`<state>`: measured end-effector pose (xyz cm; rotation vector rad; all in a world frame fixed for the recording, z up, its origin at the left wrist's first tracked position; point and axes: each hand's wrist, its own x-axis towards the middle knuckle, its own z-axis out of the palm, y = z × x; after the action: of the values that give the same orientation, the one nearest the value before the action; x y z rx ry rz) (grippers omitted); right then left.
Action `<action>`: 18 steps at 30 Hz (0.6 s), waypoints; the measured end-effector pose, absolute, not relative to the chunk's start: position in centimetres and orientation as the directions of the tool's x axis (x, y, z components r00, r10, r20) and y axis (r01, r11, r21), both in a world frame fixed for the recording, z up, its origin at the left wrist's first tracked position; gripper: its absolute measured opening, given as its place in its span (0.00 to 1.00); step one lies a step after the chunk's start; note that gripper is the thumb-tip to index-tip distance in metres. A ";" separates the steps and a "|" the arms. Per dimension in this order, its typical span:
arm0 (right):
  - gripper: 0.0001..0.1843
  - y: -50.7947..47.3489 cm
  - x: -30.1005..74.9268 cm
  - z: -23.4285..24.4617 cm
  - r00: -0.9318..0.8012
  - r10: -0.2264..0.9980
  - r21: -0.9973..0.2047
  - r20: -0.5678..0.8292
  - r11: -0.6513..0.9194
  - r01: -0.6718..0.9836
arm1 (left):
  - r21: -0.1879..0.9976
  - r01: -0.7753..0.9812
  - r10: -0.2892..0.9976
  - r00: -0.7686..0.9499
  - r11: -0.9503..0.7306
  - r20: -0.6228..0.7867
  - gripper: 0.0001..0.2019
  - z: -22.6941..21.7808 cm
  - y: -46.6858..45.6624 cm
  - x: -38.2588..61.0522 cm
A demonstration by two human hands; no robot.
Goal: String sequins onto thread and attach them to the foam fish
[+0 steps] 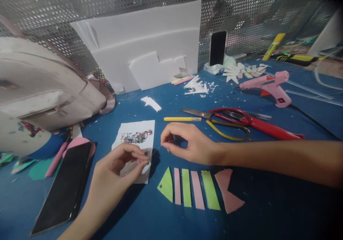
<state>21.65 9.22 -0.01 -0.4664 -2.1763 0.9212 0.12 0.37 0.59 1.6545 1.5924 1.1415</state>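
Between my two hands runs a thin, pale thread or wire (155,150), too fine to tell which. My left hand (123,165) pinches one end of it over a white paper sheet (125,130). My right hand (184,143) pinches the other end, just off the sheet's right edge. Small multicoloured beads (136,136) lie heaped on the paper. In front of my right hand a fish shape is laid out flat: a green head (166,185) with an eye dot, pink strips (197,190) and green strips (210,190), and a pink tail (229,191).
Red-and-yellow handled scissors (230,115), a yellow pen (182,119) and a pink glue gun (270,86) lie beyond my right hand. A dark phone (64,186) is left of my left hand, by a backpack (48,79). White boards (150,43) lean against the perforated metal back.
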 end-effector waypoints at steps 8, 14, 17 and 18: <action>0.03 9.1 21.6 0.1 -0.658 0.566 -0.734 0.497 0.678 0.029 | 0.868 0.481 0.984 -0.050 -0.125 0.169 0.03 0.8 0.5 0.0; 0.03 9.1 21.7 0.1 -0.645 0.582 -0.744 0.496 0.667 0.031 | 0.876 0.471 0.983 -0.081 -0.107 0.164 0.03 0.8 0.6 0.0; 0.02 9.2 21.7 -0.1 -0.642 0.586 -0.744 0.495 0.668 0.037 | 0.874 0.473 0.982 -0.090 -0.105 0.167 0.04 0.7 0.6 -0.1; 0.02 9.2 21.6 -0.1 -0.642 0.586 -0.743 0.495 0.668 0.037 | 0.874 0.473 0.982 -0.084 -0.111 0.170 0.04 0.7 0.6 -0.1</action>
<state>21.65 9.23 -0.11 -0.4783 -2.1218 0.9240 -0.11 0.65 0.71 1.6187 1.5892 1.1438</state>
